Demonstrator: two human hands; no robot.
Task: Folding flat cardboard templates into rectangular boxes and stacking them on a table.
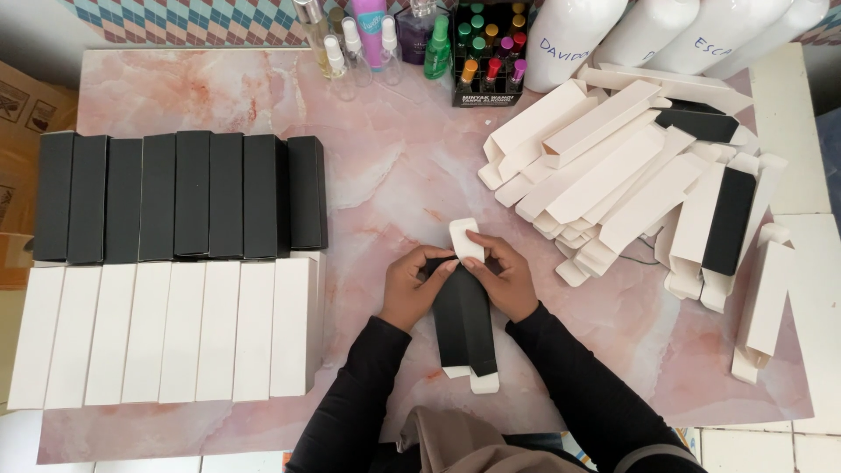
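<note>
On the pink marble table [394, 175], rows of finished boxes [175, 263] lay at nine o'clock and a heap of flat blanks [631, 184] at two. At centre, your left hand [410, 287] and right hand [506, 276] both gripped a black carton [462, 320], its white end flap [465, 238] open at twelve. Pressed askew, that flap could have creased.

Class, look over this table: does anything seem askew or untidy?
Yes. The flat white boxes at the right lie in a loose, overlapping heap, unlike the neat black row and white row at the left.
</note>
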